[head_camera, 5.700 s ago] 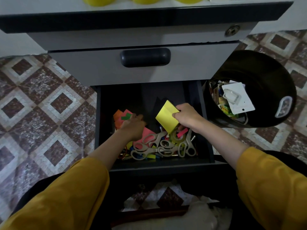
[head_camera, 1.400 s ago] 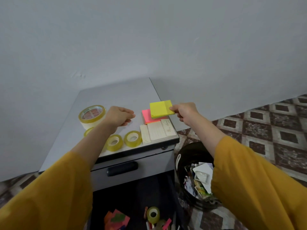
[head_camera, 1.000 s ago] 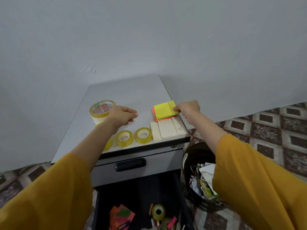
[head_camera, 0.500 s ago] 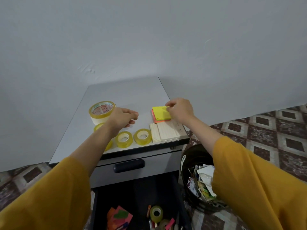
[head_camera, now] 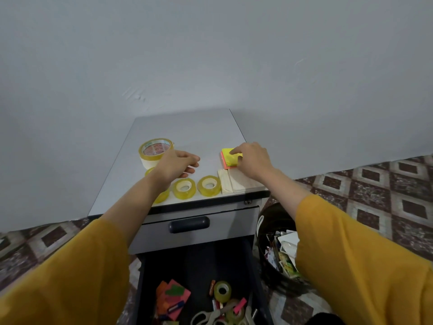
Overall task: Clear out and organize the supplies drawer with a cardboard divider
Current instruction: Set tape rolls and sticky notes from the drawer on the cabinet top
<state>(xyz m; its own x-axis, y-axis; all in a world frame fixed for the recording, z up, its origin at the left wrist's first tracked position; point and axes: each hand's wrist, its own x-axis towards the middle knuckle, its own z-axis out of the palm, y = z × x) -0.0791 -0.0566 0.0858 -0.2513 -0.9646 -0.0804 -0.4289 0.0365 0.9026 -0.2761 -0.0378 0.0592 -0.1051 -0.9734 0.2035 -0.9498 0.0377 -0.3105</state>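
A yellow sticky-note pad (head_camera: 228, 158) lies on a pink pad (head_camera: 223, 163) on the grey cabinet top (head_camera: 194, 130), near its right edge. My right hand (head_camera: 251, 160) rests on the yellow pad, index finger stretched across its top. My left hand (head_camera: 174, 166) hovers over the cabinet top beside a large tape roll (head_camera: 155, 151), fingers loosely curled, holding nothing. Below, the open drawer (head_camera: 196, 261) holds coloured paper pieces (head_camera: 172, 297), a small tape roll (head_camera: 222, 291), scissors (head_camera: 210, 316) and small clips.
Small yellow tape rolls (head_camera: 185, 188) stand in a row at the cabinet's front edge, next to cream note cards (head_camera: 234, 182). A black bin (head_camera: 274, 221) full of scraps stands right of the cabinet. Grey wall behind; patterned tile floor (head_camera: 386, 191) around.
My right hand carried the yellow pad from the drawer up to the cabinet top, set it on the pink pad, and now lies over it. The left hand stayed near the large tape roll.
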